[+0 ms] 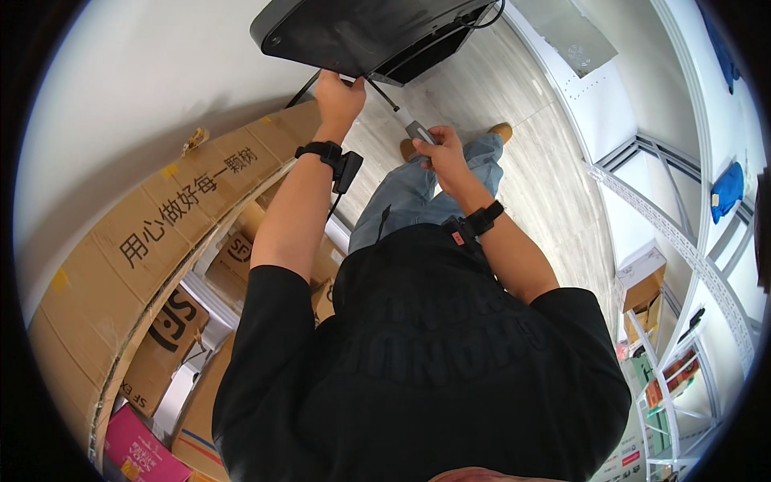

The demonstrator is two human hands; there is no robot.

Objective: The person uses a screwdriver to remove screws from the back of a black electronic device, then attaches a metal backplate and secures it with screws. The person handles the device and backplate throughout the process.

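1. My left hand (339, 100) is at the near edge of the black panel (329, 36) — fingers partly hidden, so I can't tell its grip.
2. My right grip (438, 149) holds a grey tool (418, 132) — off that edge.
3. A thin rod (383, 94) points toward the tool.

The black casing (341, 36) looks smooth plastic, the carton (92, 305) matt cardboard.

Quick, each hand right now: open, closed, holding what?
Left hand: up at the black panel; grip can't be told.
Right hand: closed, holding a slim grey object.
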